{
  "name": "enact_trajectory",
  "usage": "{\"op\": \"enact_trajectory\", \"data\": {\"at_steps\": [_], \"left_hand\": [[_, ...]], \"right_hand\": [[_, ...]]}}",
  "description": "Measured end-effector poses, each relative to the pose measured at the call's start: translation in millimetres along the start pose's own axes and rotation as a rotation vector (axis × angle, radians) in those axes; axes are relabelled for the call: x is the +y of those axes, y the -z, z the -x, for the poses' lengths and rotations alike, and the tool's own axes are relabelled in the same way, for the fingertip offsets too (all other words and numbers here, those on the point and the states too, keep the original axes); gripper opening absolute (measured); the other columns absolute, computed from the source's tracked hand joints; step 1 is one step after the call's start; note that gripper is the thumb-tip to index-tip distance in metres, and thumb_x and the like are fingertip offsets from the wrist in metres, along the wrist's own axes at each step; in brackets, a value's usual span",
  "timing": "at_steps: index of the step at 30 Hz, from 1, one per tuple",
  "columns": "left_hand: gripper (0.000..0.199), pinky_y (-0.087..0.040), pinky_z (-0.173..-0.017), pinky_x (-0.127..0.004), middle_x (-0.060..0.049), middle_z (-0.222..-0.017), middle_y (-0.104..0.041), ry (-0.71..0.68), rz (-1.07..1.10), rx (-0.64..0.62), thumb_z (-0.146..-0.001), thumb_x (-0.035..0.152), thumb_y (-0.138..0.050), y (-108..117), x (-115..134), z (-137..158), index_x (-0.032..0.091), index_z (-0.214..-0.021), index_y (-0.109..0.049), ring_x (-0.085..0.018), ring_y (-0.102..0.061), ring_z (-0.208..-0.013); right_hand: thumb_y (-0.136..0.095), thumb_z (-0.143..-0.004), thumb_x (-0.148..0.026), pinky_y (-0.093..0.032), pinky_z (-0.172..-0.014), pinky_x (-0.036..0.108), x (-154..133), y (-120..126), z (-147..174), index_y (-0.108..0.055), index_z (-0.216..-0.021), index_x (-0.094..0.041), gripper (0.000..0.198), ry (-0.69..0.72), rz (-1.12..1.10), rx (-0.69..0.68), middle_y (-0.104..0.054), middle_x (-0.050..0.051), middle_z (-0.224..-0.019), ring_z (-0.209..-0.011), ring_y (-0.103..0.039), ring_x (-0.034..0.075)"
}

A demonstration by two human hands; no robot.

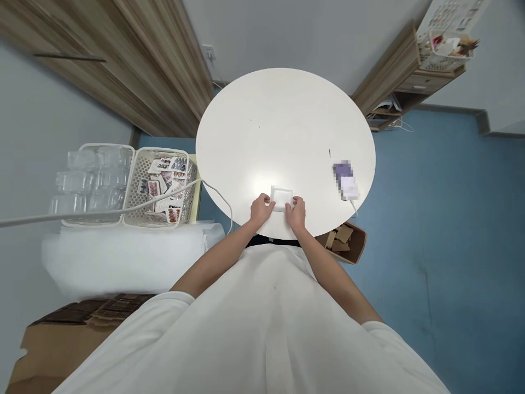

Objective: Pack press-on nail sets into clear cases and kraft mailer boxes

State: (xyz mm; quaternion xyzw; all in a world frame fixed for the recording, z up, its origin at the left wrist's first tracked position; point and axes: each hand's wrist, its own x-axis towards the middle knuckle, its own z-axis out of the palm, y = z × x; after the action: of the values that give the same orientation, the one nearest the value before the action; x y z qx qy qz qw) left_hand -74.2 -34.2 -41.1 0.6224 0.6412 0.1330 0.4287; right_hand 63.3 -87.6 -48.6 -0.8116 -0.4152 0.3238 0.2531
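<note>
A small, flat, whitish square piece (282,198), perhaps a clear plastic tray or box lid, lies near the front edge of the round white table (283,120). My left hand (261,210) grips its left side, thumb at the near corner and fingers curled. At the opposite side, my right hand (297,212) holds it the same way, thumb over the near right corner. The piece looks roughly level. Whether anything is inside it is too small to make out.
A blurred-out purple and white item (345,180) with a cable lies at the table's right. To the left stand a basket of press-on nail cards (162,189) and a basket of clear containers (98,180). A white cable (164,196) crosses there. A cardboard box (348,243) sits below right.
</note>
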Motion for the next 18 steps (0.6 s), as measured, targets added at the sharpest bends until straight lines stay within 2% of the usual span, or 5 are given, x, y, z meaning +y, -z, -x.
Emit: {"op": "enact_trajectory", "data": {"at_steps": [2,5,8,14,18], "left_hand": [[0.015,-0.046,-0.076,-0.031,-0.003,-0.095,-0.064,-0.029,-0.013,0.018,-0.077,0.033,-0.053,-2.0,0.0,2.4,0.02,-0.084,-0.053,-0.018,-0.059,-0.086],[0.012,-0.046,-0.071,-0.03,-0.002,-0.089,-0.065,-0.028,-0.016,-0.012,-0.079,0.032,-0.05,-4.4,-0.4,3.8,0.021,-0.082,-0.055,-0.017,-0.059,-0.081],[0.013,-0.046,-0.07,-0.029,0.0,-0.087,-0.065,0.009,-0.013,-0.014,-0.079,0.032,-0.049,-6.2,-0.9,3.7,0.022,-0.084,-0.056,-0.016,-0.059,-0.079],[0.011,-0.047,-0.074,-0.028,-0.001,-0.085,-0.065,0.078,0.016,0.027,-0.076,0.03,-0.052,-7.4,1.6,1.7,0.021,-0.079,-0.057,-0.016,-0.059,-0.082],[0.013,-0.047,-0.076,-0.028,-0.002,-0.087,-0.065,0.134,0.044,0.045,-0.076,0.027,-0.051,-8.0,4.9,7.1,0.02,-0.084,-0.058,-0.016,-0.059,-0.083]], "right_hand": [[-0.038,-0.082,-0.041,-0.044,-0.075,0.037,1.7,3.4,-0.7,-0.041,-0.116,-0.021,0.039,0.019,0.058,-0.016,-0.05,0.01,-0.104,-0.091,-0.051,0.023],[-0.036,-0.083,-0.043,-0.044,-0.072,0.036,6.1,5.5,-2.0,-0.043,-0.115,-0.022,0.039,0.058,0.084,-0.051,-0.05,0.009,-0.101,-0.092,-0.049,0.024],[-0.032,-0.085,-0.043,-0.044,-0.072,0.036,10.2,2.8,-2.5,-0.041,-0.119,-0.023,0.04,0.096,0.085,-0.085,-0.044,0.01,-0.113,-0.097,-0.048,0.024],[-0.03,-0.088,-0.037,-0.047,-0.065,0.032,10.6,7.0,-8.8,-0.049,-0.112,-0.025,0.033,0.217,0.138,-0.17,-0.045,0.008,-0.111,-0.086,-0.053,0.019],[-0.034,-0.087,-0.035,-0.049,-0.073,0.037,13.7,18.5,-15.3,-0.049,-0.114,-0.025,0.033,0.303,0.162,-0.271,-0.041,0.01,-0.117,-0.101,-0.05,0.023]]}}
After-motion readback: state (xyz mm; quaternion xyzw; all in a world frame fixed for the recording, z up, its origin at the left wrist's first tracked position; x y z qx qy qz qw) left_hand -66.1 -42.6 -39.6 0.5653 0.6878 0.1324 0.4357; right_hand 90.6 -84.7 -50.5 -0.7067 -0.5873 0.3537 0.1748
